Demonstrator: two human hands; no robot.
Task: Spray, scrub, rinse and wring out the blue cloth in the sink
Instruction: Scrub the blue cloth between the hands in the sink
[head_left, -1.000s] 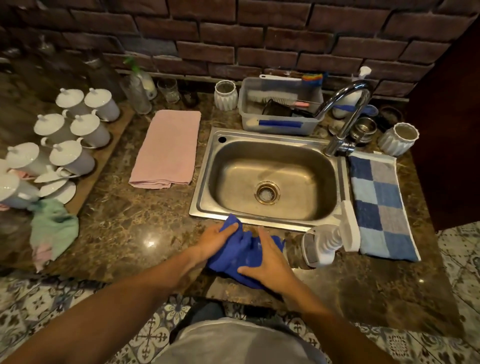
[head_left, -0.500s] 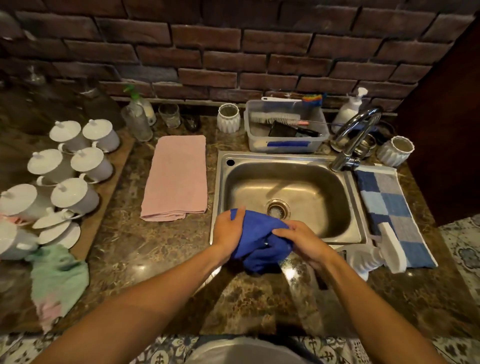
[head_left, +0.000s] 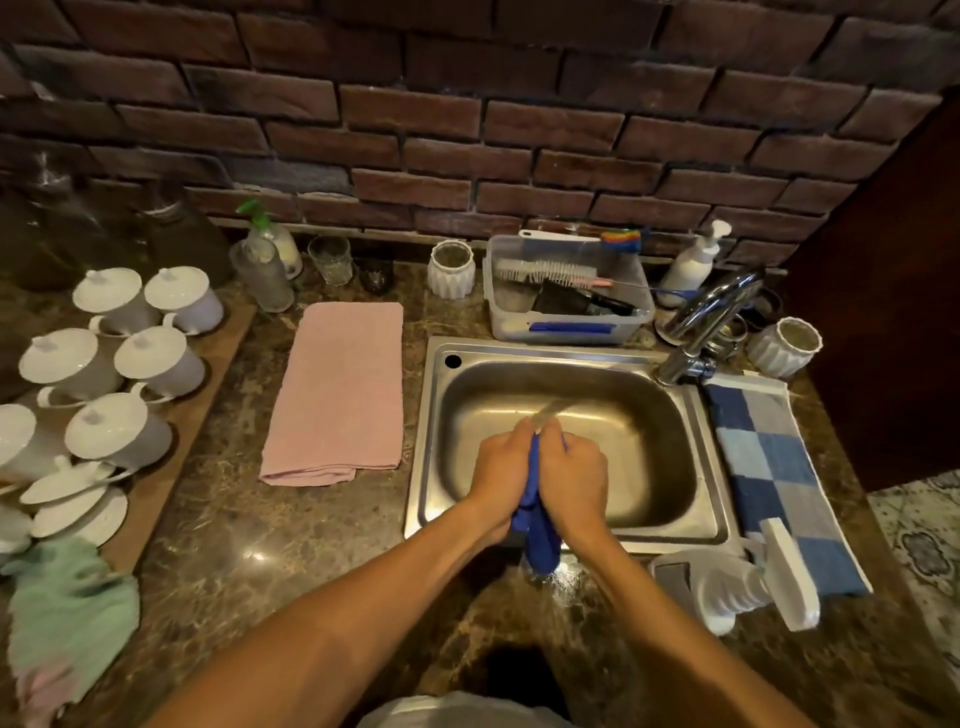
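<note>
Over the sink (head_left: 691, 415), both hands (head_left: 537, 480) squeeze the bunched blue cloth (head_left: 540, 535) between them.

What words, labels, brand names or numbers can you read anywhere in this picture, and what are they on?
None can be read.
Green-pump bottle: no legible label.
White pump bottle: plain as far as it shows.
Spray bottle lying by the sink: no print visible.
Plastic tub: a blue strip on its front, no readable text.
Blue cloth, gripped by the left hand and right hand: no tag showing.
</note>
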